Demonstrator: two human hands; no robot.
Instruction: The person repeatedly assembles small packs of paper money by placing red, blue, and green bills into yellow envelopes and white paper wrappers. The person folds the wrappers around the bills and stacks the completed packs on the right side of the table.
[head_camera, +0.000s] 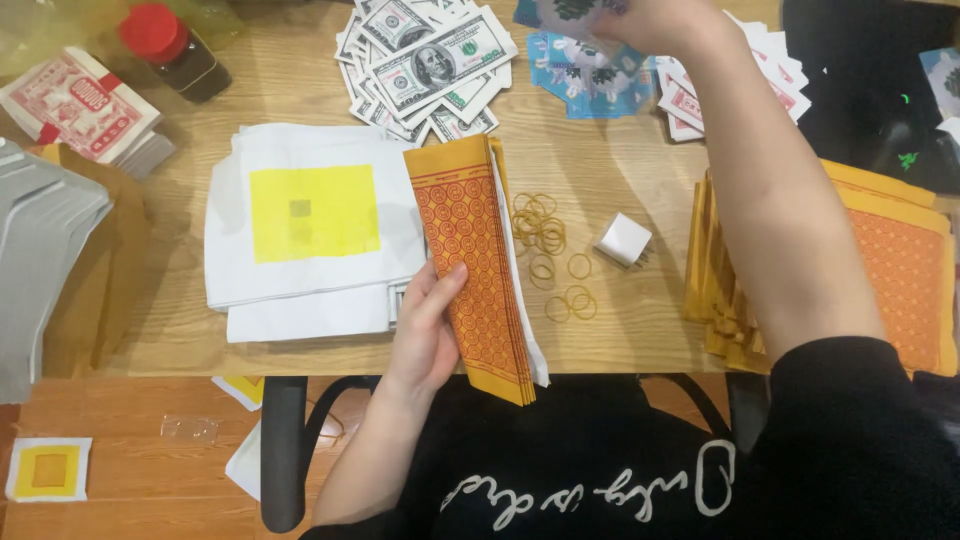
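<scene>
The left hand (425, 335) grips an orange patterned paper bundle (478, 270) at the surface's near edge, fingers pinching its left side; its long axis runs away from the person. The right hand (660, 20) reaches the far edge, fingers pinching a blue printed sheet (570, 15).

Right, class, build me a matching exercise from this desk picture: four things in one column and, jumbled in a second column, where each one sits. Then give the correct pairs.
Things
1. orange patterned paper bundle
2. rubber bands
3. bottle with red cap
4. white sheets with a yellow square

Places
A. far left corner of the table
B. flat on the table, left of the orange bundle
C. held in the left hand at the near edge
D. scattered loose, right of the orange bundle

The right hand reaches to the blue papers at the far edge.

Pairs: 1-C, 2-D, 3-A, 4-B
</scene>
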